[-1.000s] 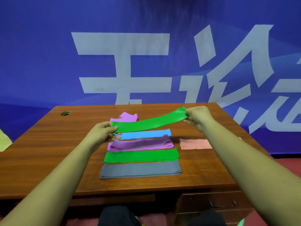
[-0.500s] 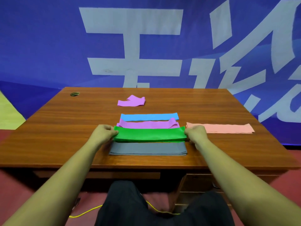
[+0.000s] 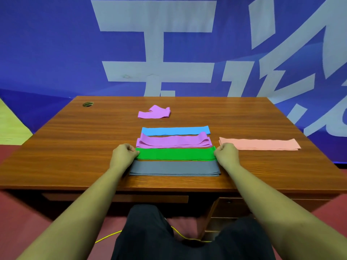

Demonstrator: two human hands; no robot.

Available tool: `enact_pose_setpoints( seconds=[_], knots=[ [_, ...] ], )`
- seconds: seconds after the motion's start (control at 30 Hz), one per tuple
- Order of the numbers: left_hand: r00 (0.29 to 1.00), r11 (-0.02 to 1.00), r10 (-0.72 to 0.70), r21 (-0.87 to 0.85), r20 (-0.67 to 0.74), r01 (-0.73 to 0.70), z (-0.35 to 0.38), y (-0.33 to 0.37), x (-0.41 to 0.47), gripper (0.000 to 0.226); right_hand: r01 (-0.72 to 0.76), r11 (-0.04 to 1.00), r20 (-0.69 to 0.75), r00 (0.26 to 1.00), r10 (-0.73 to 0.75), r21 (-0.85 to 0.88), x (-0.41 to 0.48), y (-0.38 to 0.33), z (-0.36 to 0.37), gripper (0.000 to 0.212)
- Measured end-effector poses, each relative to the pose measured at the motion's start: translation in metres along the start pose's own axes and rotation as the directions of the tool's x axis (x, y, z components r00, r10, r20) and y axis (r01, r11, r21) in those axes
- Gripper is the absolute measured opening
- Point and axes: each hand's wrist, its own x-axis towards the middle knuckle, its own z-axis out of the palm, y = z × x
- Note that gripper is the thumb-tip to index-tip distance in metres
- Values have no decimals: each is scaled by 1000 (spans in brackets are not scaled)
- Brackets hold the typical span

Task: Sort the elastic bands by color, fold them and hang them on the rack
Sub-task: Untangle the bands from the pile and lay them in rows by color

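Note:
A green elastic band (image 3: 175, 153) lies flat on the wooden desk (image 3: 75, 147), on top of another green one. My left hand (image 3: 124, 155) pinches its left end and my right hand (image 3: 226, 154) pinches its right end. In front of it lies a grey band pile (image 3: 174, 168). Behind it lie a purple band pile (image 3: 173, 141) and a blue band (image 3: 175, 130). A small folded purple band (image 3: 154, 112) sits farther back. A pink band pile (image 3: 259, 144) lies to the right. No rack is in view.
A cable hole (image 3: 88, 104) is at the desk's far left corner. A blue banner with white characters (image 3: 169, 44) hangs behind the desk. Drawers (image 3: 231, 207) sit under the desk's right side, and a yellow cord (image 3: 107, 238) runs on the red floor.
Both hands carried the green band from above the back bands down toward me and laid it on the other green band. The head tilted down and moved back.

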Motion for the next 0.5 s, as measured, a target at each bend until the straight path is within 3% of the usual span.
enact_pose_setpoints(
  seconds=[0.17,0.27,0.37,0.5],
  knots=[
    [995,997,63,42,-79,-60,-4,5,3,6,147,985,-19,989,-150,-88,2,-7,-4,26],
    [970,979,202,63,-135,-195,-6,21,15,4,255,957,-6,966,-258,-136,10,-30,-6,33],
    [932,938,338,123,-127,-323,-4,40,40,11,389,904,65,921,-384,-176,23,-63,1,37],
    [921,919,379,157,-91,-362,5,62,82,16,463,863,177,884,-432,-205,45,-104,21,41]
  ],
)
